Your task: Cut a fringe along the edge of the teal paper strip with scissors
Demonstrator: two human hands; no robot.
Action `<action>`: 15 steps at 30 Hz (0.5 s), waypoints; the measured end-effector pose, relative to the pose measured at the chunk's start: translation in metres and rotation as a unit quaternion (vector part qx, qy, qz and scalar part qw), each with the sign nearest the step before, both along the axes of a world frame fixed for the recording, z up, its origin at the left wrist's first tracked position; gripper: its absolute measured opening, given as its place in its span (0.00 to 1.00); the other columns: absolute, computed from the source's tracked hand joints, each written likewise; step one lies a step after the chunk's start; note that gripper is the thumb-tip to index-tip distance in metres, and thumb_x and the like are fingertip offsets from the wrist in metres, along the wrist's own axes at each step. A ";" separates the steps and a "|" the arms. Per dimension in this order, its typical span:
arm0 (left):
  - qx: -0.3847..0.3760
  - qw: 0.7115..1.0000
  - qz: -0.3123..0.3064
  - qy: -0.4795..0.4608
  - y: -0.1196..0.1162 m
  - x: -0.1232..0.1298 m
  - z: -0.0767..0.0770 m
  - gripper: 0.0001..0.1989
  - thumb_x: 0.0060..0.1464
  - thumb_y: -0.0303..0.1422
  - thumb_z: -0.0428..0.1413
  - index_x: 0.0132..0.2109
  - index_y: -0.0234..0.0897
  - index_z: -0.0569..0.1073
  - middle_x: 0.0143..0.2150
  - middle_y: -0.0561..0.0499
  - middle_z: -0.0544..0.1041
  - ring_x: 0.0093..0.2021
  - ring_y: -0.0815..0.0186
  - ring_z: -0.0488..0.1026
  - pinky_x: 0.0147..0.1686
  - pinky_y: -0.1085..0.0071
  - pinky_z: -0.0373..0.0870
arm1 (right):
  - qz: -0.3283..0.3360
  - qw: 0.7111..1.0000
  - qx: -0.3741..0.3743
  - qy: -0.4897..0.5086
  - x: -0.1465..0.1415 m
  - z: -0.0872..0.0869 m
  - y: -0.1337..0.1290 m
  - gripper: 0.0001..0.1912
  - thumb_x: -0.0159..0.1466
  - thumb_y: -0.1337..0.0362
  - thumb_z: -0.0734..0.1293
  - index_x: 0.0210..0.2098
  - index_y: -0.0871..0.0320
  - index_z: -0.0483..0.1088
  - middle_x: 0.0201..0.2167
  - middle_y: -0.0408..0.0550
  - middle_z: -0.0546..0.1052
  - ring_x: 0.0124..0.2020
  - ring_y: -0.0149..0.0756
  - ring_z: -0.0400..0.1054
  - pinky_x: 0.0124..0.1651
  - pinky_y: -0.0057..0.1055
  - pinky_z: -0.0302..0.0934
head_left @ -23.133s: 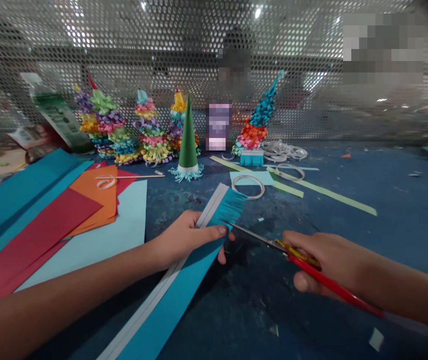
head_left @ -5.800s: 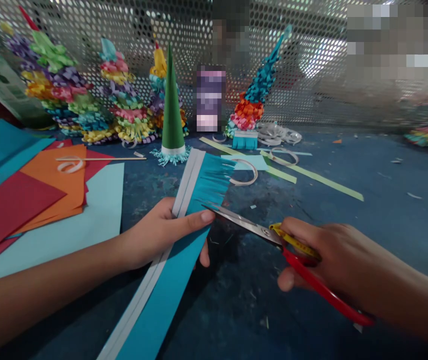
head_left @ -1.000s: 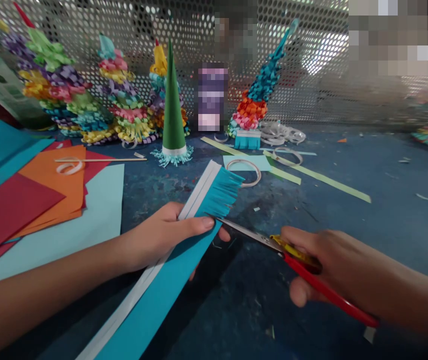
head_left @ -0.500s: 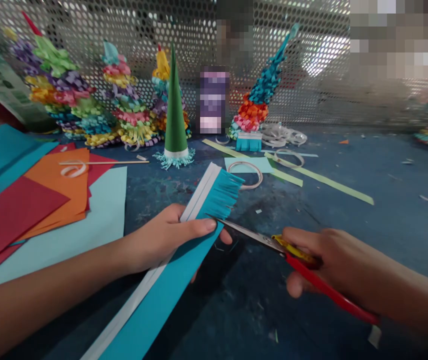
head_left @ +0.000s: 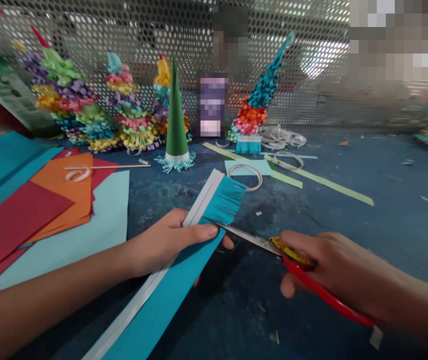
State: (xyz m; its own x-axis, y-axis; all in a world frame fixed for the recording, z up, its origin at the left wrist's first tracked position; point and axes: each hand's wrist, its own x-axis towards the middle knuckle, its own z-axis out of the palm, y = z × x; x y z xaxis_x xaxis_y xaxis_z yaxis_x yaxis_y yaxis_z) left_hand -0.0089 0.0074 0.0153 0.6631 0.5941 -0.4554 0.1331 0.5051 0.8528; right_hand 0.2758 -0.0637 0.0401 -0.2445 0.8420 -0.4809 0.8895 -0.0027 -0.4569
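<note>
A long blue paper strip [head_left: 176,295] with a white band along one edge slants up from the bottom. Its far end is cut into a fringe [head_left: 227,200]. My left hand [head_left: 176,242] grips the strip just below the fringe, thumb on top and fingertips underneath. My right hand [head_left: 322,260] is closed round the red and yellow handles of a pair of scissors [head_left: 259,242]. The blades reach into the paper beside my left thumb, at the near end of the fringe. They look nearly closed.
A green paper cone [head_left: 176,125] with a pale blue fringe stands behind the strip. Several fringed cones, such as one with a blue top [head_left: 268,80], line the mesh wall. Coloured sheets [head_left: 56,195] lie at left; tape rings [head_left: 261,180] and pale green strips [head_left: 322,185] lie beyond.
The scissor blades have shifted slightly left, deeper into the blue paper strip. The whole scene sits a little lower in view. Both hands keep their hold.
</note>
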 end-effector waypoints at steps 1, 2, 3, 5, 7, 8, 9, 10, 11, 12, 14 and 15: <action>-0.001 1.000 0.001 0.001 0.000 0.000 0.001 0.16 0.59 0.49 0.68 0.41 0.41 0.88 0.19 0.54 0.77 0.17 0.67 0.76 0.17 0.79 0.74 | -0.002 1.000 -0.002 0.000 0.001 0.001 0.000 0.08 0.65 0.67 0.65 0.30 0.49 0.65 0.28 0.38 0.87 0.22 0.38 0.75 0.25 0.30 0.56; -0.003 1.000 0.002 0.005 -0.001 0.000 0.001 0.17 0.59 0.49 0.68 0.41 0.40 0.88 0.19 0.54 0.77 0.17 0.67 0.76 0.17 0.79 0.74 | -0.002 1.000 -0.004 0.000 0.002 0.002 0.001 0.07 0.65 0.66 0.65 0.30 0.50 0.66 0.27 0.37 0.87 0.22 0.37 0.74 0.26 0.29 0.55; -0.004 1.000 0.001 0.012 -0.001 0.000 0.002 0.17 0.59 0.49 0.68 0.41 0.40 0.88 0.20 0.54 0.78 0.18 0.67 0.77 0.17 0.79 0.74 | 0.002 1.000 -0.001 0.000 0.005 0.003 0.001 0.07 0.66 0.65 0.66 0.31 0.50 0.67 0.27 0.38 0.86 0.22 0.37 0.73 0.26 0.29 0.55; -0.007 1.000 -0.006 0.025 -0.002 0.000 0.002 0.17 0.59 0.49 0.68 0.42 0.39 0.88 0.21 0.53 0.79 0.19 0.66 0.78 0.19 0.78 0.75 | 0.021 0.999 0.029 -0.013 0.011 0.003 0.004 0.08 0.66 0.59 0.70 0.32 0.50 0.69 0.25 0.38 0.83 0.24 0.38 0.72 0.29 0.30 0.54; -0.003 0.999 -0.016 0.030 -0.002 0.000 0.002 0.17 0.59 0.48 0.68 0.42 0.38 0.87 0.21 0.52 0.80 0.20 0.65 0.78 0.20 0.77 0.76 | 0.044 0.995 0.073 -0.045 0.017 0.003 0.006 0.13 0.63 0.52 0.75 0.32 0.51 0.70 0.23 0.39 0.78 0.26 0.40 0.71 0.30 0.30 0.52; 0.001 0.999 -0.016 0.031 -0.002 0.000 0.002 0.18 0.59 0.48 0.68 0.42 0.37 0.87 0.21 0.52 0.80 0.20 0.65 0.78 0.20 0.76 0.76 | 0.055 0.993 0.090 -0.059 0.020 0.003 0.008 0.16 0.61 0.49 0.76 0.31 0.51 0.71 0.22 0.39 0.76 0.27 0.41 0.71 0.30 0.30 0.51; 0.005 0.999 -0.013 0.031 -0.002 0.000 0.002 0.18 0.59 0.48 0.68 0.42 0.36 0.86 0.20 0.51 0.79 0.19 0.64 0.78 0.20 0.76 0.75 | 0.063 0.991 0.100 -0.068 0.022 0.003 0.008 0.17 0.61 0.47 0.76 0.31 0.51 0.71 0.22 0.39 0.74 0.27 0.41 0.71 0.30 0.30 0.50; 0.011 0.999 -0.005 0.032 -0.003 0.000 0.001 0.19 0.58 0.49 0.68 0.41 0.35 0.85 0.20 0.51 0.79 0.19 0.63 0.78 0.19 0.75 0.74 | 0.067 0.990 0.102 -0.070 0.023 0.004 0.009 0.17 0.63 0.46 0.75 0.31 0.51 0.71 0.22 0.39 0.73 0.27 0.41 0.71 0.30 0.30 0.50; 0.017 0.999 0.004 0.032 -0.003 0.000 0.001 0.19 0.58 0.49 0.68 0.41 0.35 0.85 0.20 0.50 0.80 0.19 0.63 0.78 0.19 0.75 0.74 | 0.069 0.990 0.100 -0.069 0.025 0.005 0.009 0.17 0.64 0.45 0.74 0.31 0.51 0.71 0.22 0.39 0.73 0.27 0.41 0.71 0.29 0.30 0.51; 0.025 0.999 0.014 0.031 -0.004 0.001 0.000 0.19 0.58 0.48 0.68 0.40 0.34 0.85 0.19 0.49 0.80 0.19 0.62 0.78 0.18 0.75 0.73 | 0.070 0.990 0.099 -0.068 0.027 0.007 0.010 0.18 0.65 0.44 0.73 0.31 0.51 0.72 0.23 0.39 0.73 0.26 0.42 0.71 0.29 0.30 0.52; 0.044 0.998 0.033 0.025 -0.005 0.003 0.000 0.19 0.57 0.48 0.67 0.39 0.33 0.84 0.19 0.48 0.79 0.19 0.63 0.77 0.18 0.75 0.71 | 0.074 0.990 0.098 -0.066 0.032 0.010 0.012 0.21 0.63 0.40 0.73 0.31 0.51 0.73 0.24 0.41 0.75 0.25 0.42 0.72 0.28 0.31 0.54; 0.054 0.997 0.042 0.021 -0.005 0.004 -0.001 0.19 0.57 0.48 0.67 0.39 0.33 0.84 0.19 0.49 0.79 0.19 0.64 0.76 0.18 0.75 0.71 | 0.080 0.990 0.098 -0.064 0.037 0.012 0.014 0.23 0.62 0.39 0.73 0.30 0.51 0.73 0.24 0.42 0.76 0.25 0.42 0.72 0.28 0.31 0.56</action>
